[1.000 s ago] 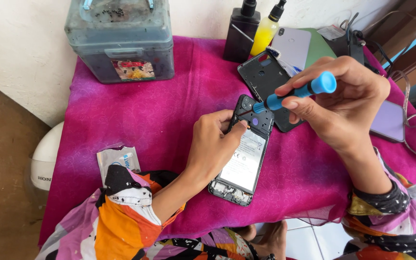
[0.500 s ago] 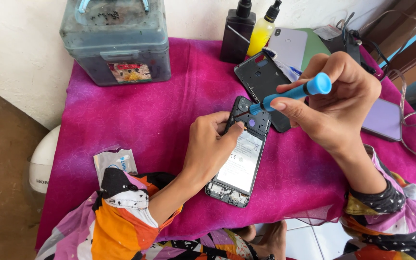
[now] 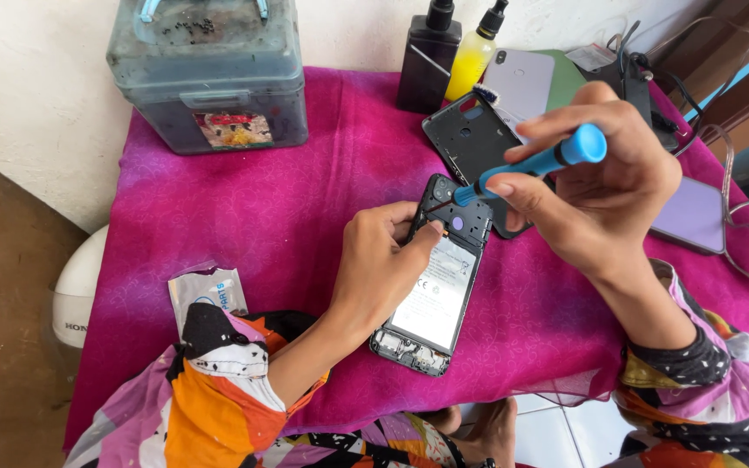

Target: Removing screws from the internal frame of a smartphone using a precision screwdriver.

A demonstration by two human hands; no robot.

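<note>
An opened phone (image 3: 438, 286) with its back off lies on a magenta cloth (image 3: 305, 208), battery and circuit board showing. My left hand (image 3: 383, 264) rests on the phone's left side, fingertips pressed at its upper edge. My right hand (image 3: 600, 191) grips a blue screwdriver (image 3: 535, 165), its tip touching the top of the phone near the camera area. The phone's black back cover (image 3: 472, 143) lies just behind the phone.
A grey plastic toolbox (image 3: 205, 74) stands at the back left. A black bottle (image 3: 426, 56) and a yellow bottle (image 3: 472, 56) stand at the back. A grey phone back (image 3: 522, 82), a purple phone (image 3: 695, 212), cables and a foil pouch (image 3: 205, 290) lie around.
The view has shifted slightly. My right hand has tilted the screwdriver a little while its tip stays at the phone's top. My left hand stays on the phone.
</note>
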